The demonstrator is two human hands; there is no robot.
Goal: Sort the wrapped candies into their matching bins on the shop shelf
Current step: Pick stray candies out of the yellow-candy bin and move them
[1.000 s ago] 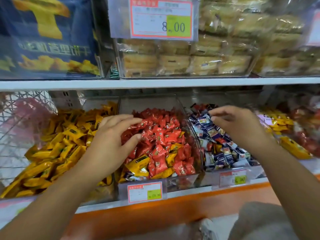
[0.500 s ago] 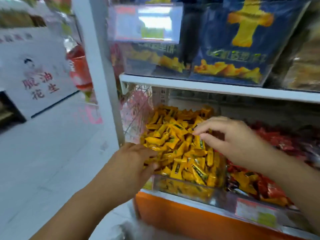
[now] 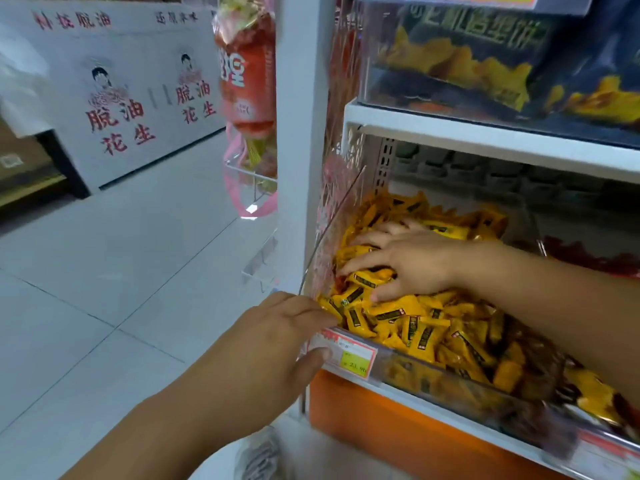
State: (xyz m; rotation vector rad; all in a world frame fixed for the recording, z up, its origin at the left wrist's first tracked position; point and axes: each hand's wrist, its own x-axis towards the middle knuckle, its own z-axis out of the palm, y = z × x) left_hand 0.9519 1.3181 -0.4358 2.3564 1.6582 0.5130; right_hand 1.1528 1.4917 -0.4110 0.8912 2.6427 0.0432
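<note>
**Two hands at the yellow candy bin on a shop shelf's end**

At far left, white cardboard cartons printed with red characters (image 3: pixel 117 105) stand along a pale tiled floor (image 3: pixel 104 289). A red snack bag (image 3: pixel 247 81) hangs beside the white shelf upright (image 3: pixel 301 133). The person's left hand (image 3: pixel 273 348) grips the front left corner of a clear plastic bin (image 3: pixel 460 389). Its fingers reach over the rim and its thumb lies below, touching the edge of a white and yellow price label (image 3: pixel 349 355). Inside the bin lies a heap of yellow wrapped candies with dark labels (image 3: pixel 415 327). The right hand (image 3: pixel 412 261) rests palm down on the heap with fingers spread toward the left wall; whether it holds a candy cannot be told. Red wrapped candies (image 3: pixel 588 254) fill the next bin to the right. Dark blue snack packets (image 3: pixel 467 64) sit on the shelf above.
</note>
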